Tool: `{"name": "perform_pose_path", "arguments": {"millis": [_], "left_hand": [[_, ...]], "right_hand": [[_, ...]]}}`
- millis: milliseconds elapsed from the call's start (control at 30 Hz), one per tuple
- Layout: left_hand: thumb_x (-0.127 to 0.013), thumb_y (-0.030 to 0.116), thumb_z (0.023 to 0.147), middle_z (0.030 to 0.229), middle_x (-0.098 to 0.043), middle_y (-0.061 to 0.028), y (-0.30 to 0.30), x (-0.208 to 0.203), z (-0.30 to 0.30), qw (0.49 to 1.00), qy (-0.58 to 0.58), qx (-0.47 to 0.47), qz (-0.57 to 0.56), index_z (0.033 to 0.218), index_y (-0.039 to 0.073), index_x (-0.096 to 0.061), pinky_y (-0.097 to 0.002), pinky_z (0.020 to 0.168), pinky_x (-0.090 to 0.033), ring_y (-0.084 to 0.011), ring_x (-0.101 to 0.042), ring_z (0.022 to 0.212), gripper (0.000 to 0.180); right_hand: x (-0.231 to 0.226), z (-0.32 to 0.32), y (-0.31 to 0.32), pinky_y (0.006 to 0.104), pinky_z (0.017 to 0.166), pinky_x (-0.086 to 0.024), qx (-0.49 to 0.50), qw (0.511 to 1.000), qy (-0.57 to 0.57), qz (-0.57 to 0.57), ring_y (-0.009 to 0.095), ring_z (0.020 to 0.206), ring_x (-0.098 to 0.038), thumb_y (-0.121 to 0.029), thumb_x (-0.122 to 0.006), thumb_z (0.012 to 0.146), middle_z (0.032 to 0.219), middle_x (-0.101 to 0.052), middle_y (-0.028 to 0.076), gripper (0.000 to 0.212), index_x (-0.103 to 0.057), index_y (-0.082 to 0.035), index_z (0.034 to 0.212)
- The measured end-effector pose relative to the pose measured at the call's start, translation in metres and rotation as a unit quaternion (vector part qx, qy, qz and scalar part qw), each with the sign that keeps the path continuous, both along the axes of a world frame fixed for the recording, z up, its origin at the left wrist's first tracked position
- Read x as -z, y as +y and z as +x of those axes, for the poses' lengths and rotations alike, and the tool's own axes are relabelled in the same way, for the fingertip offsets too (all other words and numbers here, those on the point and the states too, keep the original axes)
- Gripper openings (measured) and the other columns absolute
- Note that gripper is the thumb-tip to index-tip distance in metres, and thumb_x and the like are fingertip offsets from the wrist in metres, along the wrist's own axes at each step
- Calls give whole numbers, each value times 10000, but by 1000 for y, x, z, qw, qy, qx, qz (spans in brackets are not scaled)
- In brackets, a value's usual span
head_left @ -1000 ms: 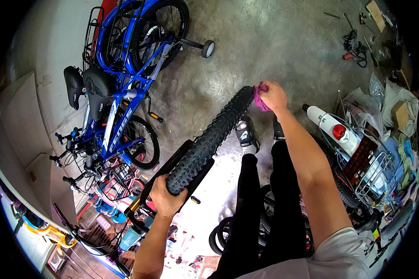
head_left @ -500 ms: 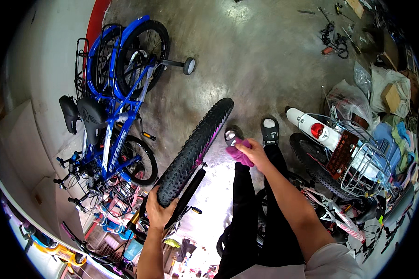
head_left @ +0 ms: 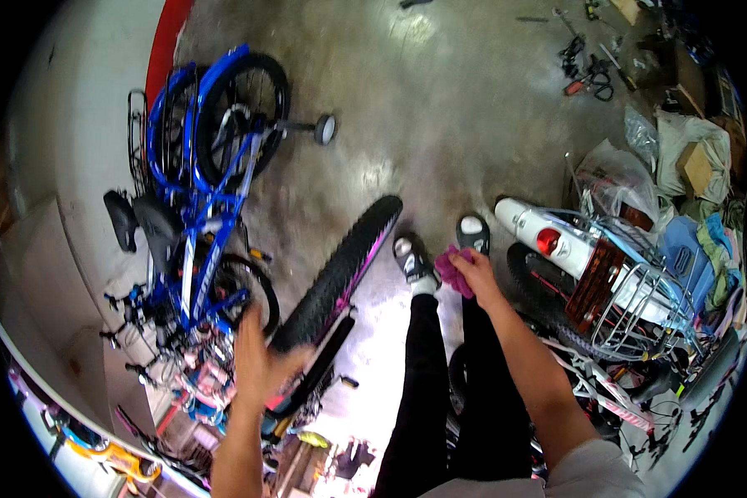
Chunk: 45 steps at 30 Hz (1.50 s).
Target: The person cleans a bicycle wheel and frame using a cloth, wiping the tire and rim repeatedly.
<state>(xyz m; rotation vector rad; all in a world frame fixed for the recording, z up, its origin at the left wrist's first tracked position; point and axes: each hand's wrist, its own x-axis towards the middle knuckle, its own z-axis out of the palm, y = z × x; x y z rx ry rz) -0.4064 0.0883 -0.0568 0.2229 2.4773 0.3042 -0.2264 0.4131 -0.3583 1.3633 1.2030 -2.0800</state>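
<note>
In my right hand is a bunched purple cloth, pinched above my legs. My left hand, blurred by motion, has its thumb spread away from the fingers and holds nothing. It hovers beside the near end of a fat, knobbly black bicycle tyre with a pink-purple rim. Whether the hand still touches the tyre I cannot tell. Below the tyre a black fork or frame part of the same bicycle shows, partly hidden by my hand.
Blue bicycles stand along the left wall, one with a training wheel sticking out. At right is a bicycle with a white mudguard and wire basket. Tools lie on the floor at upper right, near plastic bags.
My left hand has let go of the tyre and swung to the left, its fingers opening out. My right hand has shifted slightly right with the cloth. The whole view has moved a little.
</note>
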Motion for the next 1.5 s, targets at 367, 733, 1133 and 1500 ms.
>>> {"name": "perform_pose_path", "arguments": {"millis": [367,733,1133,1500], "left_hand": [[-794,344,649,1090,-728,-278,120,136,-83,948,-292,-33,-126,1114,-69,-693,-449,868,-567,-394,-721,1032,630],[-830,221,676,880,-677,-273,-62,3,85,980,-42,-189,-49,1084,-21,-583,-441,801,-542,-432,-692,854,534],[-801,159,637,850,-632,-238,-80,12,94,983,-4,-184,-15,1034,-9,-570,-447,779,-523,-424,-641,810,489],[-819,194,643,954,-687,-240,-72,10,92,978,-22,-203,-50,1082,11,-575,-477,824,-538,-437,-671,902,534]], "right_hand": [[-25,10,-2,313,728,-554,15,991,-95,-96,156,781,-704,-238,-726,946,925,-744,69,217,-709,-39,1032],[-40,-3,6,293,725,-533,15,998,-61,-24,131,817,-684,-210,-721,944,931,-728,25,176,-717,-54,1026],[-42,-169,-18,325,747,-562,11,992,121,39,184,873,-707,-228,-693,958,1001,-721,75,247,-660,-40,1114],[-203,-162,-161,426,738,-483,-315,731,431,425,298,850,-566,-164,-775,688,903,-631,64,223,-666,-97,871]]}}
